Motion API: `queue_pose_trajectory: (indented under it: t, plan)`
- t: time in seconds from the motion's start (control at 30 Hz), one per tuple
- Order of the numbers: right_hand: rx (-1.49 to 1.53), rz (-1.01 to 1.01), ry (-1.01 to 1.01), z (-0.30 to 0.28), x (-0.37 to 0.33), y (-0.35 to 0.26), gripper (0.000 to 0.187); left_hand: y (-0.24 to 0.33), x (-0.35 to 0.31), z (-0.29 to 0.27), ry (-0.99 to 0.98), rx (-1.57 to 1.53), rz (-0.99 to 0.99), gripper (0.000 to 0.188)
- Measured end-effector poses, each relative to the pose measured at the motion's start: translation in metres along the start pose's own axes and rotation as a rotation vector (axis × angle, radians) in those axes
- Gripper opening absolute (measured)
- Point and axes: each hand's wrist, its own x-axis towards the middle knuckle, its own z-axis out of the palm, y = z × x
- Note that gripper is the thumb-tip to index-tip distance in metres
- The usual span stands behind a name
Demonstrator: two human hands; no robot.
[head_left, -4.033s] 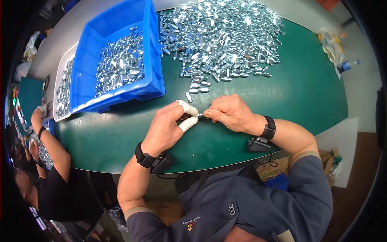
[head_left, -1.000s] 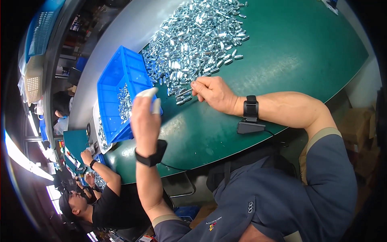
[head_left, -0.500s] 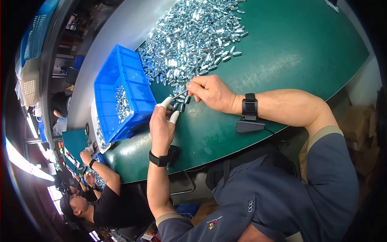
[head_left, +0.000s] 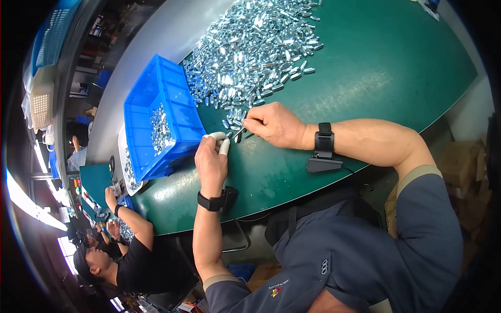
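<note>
My left hand (head_left: 211, 161), with white finger covers on its fingertips, is closed in a pinch beside the small loose parts in front of the heap. A small shiny metal part (head_left: 229, 134) shows at those fingertips, though its shape is mostly hidden. My right hand (head_left: 276, 125) grips a thin metal rod (head_left: 240, 131), whose tip points down toward the left fingertips. Just beyond both hands, several loose silvery parts (head_left: 236, 116) lie at the near end of a large heap of short metal cylinders (head_left: 250, 57).
Left of the heap, a blue plastic bin (head_left: 180, 112) holds more metal parts, with a white tray (head_left: 125, 151) partly behind it. All this stands on a green tabletop (head_left: 365, 88) with a curved near edge. A person in black (head_left: 135, 261) works at the lower left.
My left thumb and finger have come together in a pinch. The rod in my right hand has tilted more steeply, and its tip has moved right and down.
</note>
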Motion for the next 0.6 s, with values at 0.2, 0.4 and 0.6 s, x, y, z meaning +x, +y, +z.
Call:
queue_pose_trajectory:
  t: [0.2, 0.4, 0.6]
  plan:
    - [-0.020, 0.004, 0.009, 0.000, -0.001, 0.000, 0.035, 0.007, -0.014, 0.000, 0.081, -0.247, 0.023, 0.014]
    - [0.057, 0.005, 0.020, 0.001, 0.001, 0.000, 0.036, 0.012, -0.018, -0.003, 0.088, -0.301, 0.027, 0.015]
    - [0.017, -0.003, -0.153, -0.004, -0.002, -0.003, 0.037, 0.024, -0.019, -0.003, 0.053, -0.307, 0.067, 0.017]
